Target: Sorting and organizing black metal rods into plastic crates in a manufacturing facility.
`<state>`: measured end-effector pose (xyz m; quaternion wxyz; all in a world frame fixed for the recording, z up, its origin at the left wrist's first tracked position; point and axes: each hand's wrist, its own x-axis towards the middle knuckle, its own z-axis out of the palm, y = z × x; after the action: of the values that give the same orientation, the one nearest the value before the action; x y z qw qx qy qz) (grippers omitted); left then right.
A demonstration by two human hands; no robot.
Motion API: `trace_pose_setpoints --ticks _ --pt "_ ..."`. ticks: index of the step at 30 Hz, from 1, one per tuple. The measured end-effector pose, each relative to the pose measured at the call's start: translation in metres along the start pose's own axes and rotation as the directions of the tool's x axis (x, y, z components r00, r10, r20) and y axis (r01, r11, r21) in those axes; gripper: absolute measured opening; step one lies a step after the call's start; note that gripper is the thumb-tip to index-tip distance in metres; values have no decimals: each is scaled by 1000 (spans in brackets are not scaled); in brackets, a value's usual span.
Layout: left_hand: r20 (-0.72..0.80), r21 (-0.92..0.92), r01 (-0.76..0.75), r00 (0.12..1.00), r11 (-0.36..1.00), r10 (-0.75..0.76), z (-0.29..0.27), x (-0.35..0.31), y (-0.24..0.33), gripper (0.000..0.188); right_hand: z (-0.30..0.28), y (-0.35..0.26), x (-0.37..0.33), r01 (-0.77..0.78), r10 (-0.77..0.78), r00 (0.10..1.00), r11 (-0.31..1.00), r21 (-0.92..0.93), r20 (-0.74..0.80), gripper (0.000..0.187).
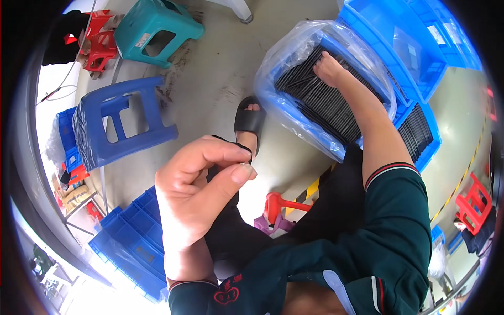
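Note:
My left hand (202, 191) is raised in front of me, thumb and index fingertip pressed together. A thin dark edge runs along the back of the index finger; whatever the pinch holds is too small to make out. My right arm reaches forward to a blue bin (336, 148) lined with a clear plastic bag (270, 63). Rows of thin black strips (331, 107) lie packed inside it. At their far end my right hand (329, 70) rests with curled fingers, touching the strips. Its fingertips are partly hidden, so what they grip cannot be seen.
Stacked blue crates (399, 47) stand behind the bin, and another blue bin of black pieces (416, 131) is at its right. To the left are a blue stool (126, 118) and a green stool (157, 31). Blue crates (131, 241) lie at lower left. A red stool (273, 207) is near my legs.

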<state>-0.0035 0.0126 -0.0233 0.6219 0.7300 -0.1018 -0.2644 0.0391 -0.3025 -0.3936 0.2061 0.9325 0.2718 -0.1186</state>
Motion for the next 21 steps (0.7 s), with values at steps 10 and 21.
trace_pose_setpoints --ticks 10,21 --pt "77 -59 25 997 998 -21 13 -6 7 12 -35 -2 -110 -343 197 914 843 414 356 16" --pt "207 -146 -120 967 982 149 18 -5 1 11 -92 1 -126 -437 421 784 896 -78 456 17"
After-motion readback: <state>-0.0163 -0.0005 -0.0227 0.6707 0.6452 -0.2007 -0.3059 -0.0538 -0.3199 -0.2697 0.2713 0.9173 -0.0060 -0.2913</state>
